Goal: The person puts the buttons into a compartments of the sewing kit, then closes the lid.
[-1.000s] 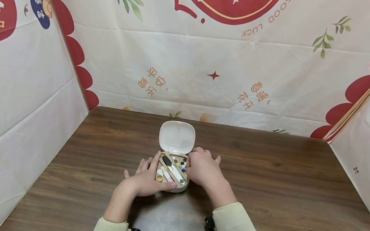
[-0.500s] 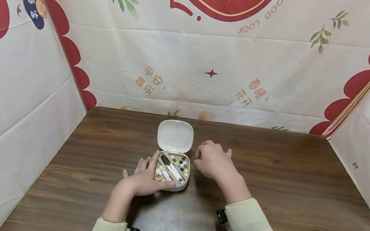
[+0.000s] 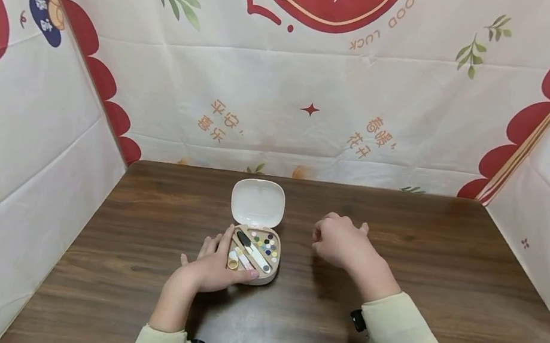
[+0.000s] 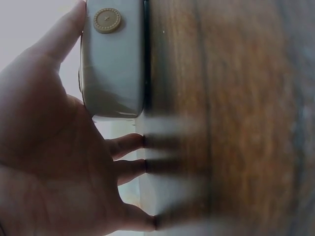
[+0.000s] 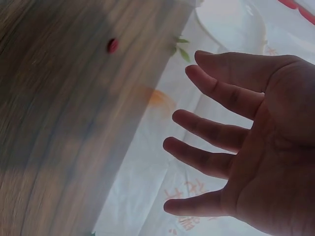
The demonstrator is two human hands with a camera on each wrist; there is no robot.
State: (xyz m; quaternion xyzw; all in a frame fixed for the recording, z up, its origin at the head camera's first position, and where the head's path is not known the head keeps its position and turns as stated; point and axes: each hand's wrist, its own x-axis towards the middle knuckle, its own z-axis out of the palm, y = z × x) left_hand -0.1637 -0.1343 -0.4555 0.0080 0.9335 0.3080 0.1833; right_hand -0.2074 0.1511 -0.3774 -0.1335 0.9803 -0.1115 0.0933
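An open sewing kit box [image 3: 265, 279], beige with a white lid [image 3: 258, 203] standing up, sits mid-table in the head view. My left hand [image 3: 209, 273] lies against its front left corner, thumb on the front rim and index finger along the left side. A button-shaped ornament [image 4: 107, 20] shows on the box wall in the left wrist view. Apart from the box, to its right, my right hand [image 3: 342, 242] hovers low over the table. In the right wrist view its thumb and fingers hold nothing visible. Below them a small red button-like piece [image 5: 112, 45] lies on the wood.
Inside the box are a slim white tool with a black end [image 3: 244, 239], a gold ring-like thimble [image 3: 233, 264] and several coloured round pieces [image 3: 268, 252]. The brown wooden table [image 3: 160, 207] meets printed white cloth [image 3: 267, 85] at the back and both sides.
My right hand has left the right side of the box and moved rightward over the table. The left hand stays at the box; the head view has shifted slightly.
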